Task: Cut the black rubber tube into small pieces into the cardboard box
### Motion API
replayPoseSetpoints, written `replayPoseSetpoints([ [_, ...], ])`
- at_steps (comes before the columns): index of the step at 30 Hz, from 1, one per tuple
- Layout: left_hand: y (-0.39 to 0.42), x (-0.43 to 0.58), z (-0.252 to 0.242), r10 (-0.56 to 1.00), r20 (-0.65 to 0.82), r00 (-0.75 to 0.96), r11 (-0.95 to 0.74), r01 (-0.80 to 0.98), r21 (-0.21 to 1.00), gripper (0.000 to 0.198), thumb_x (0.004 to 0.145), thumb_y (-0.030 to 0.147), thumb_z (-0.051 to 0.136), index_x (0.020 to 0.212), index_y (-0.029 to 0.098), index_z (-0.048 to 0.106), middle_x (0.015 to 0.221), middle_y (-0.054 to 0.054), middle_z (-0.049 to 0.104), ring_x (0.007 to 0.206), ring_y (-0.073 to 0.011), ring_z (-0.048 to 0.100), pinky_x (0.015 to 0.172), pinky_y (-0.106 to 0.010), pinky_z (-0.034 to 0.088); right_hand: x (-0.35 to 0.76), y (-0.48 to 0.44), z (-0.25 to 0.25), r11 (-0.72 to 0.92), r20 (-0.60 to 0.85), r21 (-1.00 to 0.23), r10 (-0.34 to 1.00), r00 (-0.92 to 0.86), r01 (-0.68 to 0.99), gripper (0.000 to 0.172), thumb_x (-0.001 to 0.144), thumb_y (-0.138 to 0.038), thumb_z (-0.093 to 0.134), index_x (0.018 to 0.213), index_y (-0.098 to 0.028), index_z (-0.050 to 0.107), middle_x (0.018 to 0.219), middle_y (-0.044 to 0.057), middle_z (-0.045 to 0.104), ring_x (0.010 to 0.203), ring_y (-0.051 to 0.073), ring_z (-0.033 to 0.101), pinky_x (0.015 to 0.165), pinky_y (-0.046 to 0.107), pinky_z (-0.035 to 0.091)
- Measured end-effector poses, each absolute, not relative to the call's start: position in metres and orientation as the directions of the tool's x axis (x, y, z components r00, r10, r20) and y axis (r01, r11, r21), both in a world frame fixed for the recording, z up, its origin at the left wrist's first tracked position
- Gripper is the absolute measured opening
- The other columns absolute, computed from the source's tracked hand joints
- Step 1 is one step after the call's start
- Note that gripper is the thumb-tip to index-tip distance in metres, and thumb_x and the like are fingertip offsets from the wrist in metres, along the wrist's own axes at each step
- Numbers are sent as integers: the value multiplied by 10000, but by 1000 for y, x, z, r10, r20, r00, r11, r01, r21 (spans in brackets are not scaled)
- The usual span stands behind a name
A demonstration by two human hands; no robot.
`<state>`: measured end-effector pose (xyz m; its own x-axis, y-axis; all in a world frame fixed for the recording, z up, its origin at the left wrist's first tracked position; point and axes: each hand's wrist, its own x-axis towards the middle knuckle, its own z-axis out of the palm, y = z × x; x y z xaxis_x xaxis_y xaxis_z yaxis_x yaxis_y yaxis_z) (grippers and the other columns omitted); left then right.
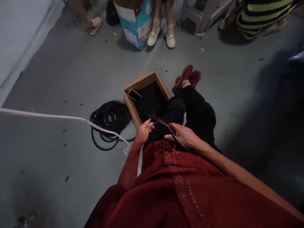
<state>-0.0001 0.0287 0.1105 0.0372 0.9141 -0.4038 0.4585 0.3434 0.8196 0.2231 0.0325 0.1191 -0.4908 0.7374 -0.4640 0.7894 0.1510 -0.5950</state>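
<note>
My right hand (pixel 181 134) is closed around a pair of long, thin scissors (pixel 163 122), their tips pointing left over the near edge of a cardboard box. Close to the tips, my left hand (pixel 143 130) has its fingers pinched together; whatever is between them is too small to make out. The cardboard box (pixel 163 87) lies in front of my knees. Inside it is a heap of small black pieces (pixel 150 99), with a dark, pale-edged flat thing (pixel 134 94) at the left corner. A coil of black tubing (pixel 110 117) rests on the floor left of the box.
A white cable (pixel 59 117) stretches in from the left, ending near my left forearm. Farther off are a blue and white carton (pixel 133 28), another person's white shoes (pixel 170 41), a plastic stool (pixel 199 19) and a striped yellow-black bundle (pixel 263 17). Black scraps dot the floor.
</note>
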Motion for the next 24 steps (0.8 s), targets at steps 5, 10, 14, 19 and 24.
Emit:
replayPoseSetpoints([
  [5, 29, 2, 114, 904, -427, 19, 364, 488, 793, 463, 928, 323, 432, 1300, 80, 564, 779, -7, 638, 626, -86, 500, 709, -211, 437, 222, 32, 118, 167, -482, -569, 726, -491, 805, 553, 884, -641, 417, 1195, -190, 494, 1056, 123, 632, 925, 252, 616, 723, 297, 412],
  [10, 28, 3, 114, 899, -438, 3, 380, 494, 782, 472, 927, 318, 449, 1334, 98, 544, 780, -6, 648, 625, -84, 503, 705, -207, 441, 222, 31, 116, 168, -473, -582, 725, -500, 795, 535, 883, -637, 427, 1172, -192, 492, 1052, 117, 627, 927, 251, 609, 725, 297, 410],
  [14, 27, 4, 112, 906, -423, 15, 355, 518, 779, 453, 926, 308, 462, 1324, 113, 559, 791, -9, 657, 621, -83, 509, 694, -203, 441, 223, 31, 116, 173, -466, -585, 728, -503, 792, 505, 892, -616, 430, 1168, -199, 496, 1037, 108, 624, 907, 241, 606, 720, 293, 410],
  [19, 25, 2, 108, 921, -388, 41, 305, 542, 783, 446, 935, 321, 452, 1317, 122, 568, 802, -21, 672, 634, -92, 531, 686, -204, 456, 221, 32, 117, 182, -467, -582, 724, -508, 793, 504, 899, -609, 420, 1169, -190, 497, 1037, 110, 626, 915, 241, 606, 727, 292, 414],
  [24, 22, 1, 103, 932, -357, 53, 267, 566, 780, 453, 942, 333, 441, 1325, 121, 559, 824, -37, 682, 636, -104, 555, 679, -224, 483, 218, 34, 123, 162, -491, -585, 709, -506, 794, 517, 901, -619, 405, 1176, -191, 496, 1060, 121, 630, 938, 249, 609, 740, 299, 424],
])
